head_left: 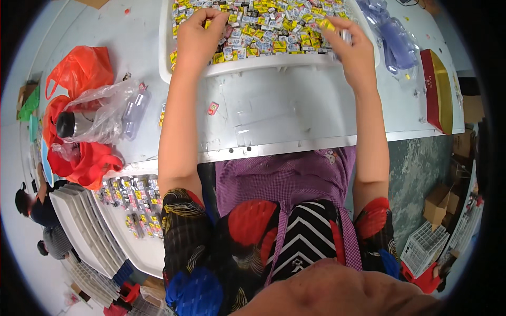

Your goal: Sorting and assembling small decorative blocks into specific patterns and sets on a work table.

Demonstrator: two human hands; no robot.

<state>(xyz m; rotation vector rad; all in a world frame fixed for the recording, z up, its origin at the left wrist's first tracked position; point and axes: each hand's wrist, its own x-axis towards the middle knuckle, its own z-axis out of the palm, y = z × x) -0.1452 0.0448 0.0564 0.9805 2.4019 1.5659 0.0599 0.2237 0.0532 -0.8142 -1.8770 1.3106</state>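
Note:
A large white tray (247,64) at the far side of the table holds a dense heap of small printed boxes (269,31) in yellow, white, black and pink. Over the tray's left part, my left hand (199,39) is closed, thumb and fingers pinched at the heap. What it grips, if anything, is hidden. At the tray's right side, my right hand (352,50) pinches a small yellow box (327,25) between thumb and finger. A small whitish piece (346,36) also shows within its curled fingers, slightly blurred.
A single small red-and-white box (213,108) lies on the table (284,105). Red bags (81,68), a flask (74,124) and a clear bottle (136,113) stand left. Right are plastic bottles (396,39) and a red-gold box (436,92). Stacked trays (84,226) and two people are lower left.

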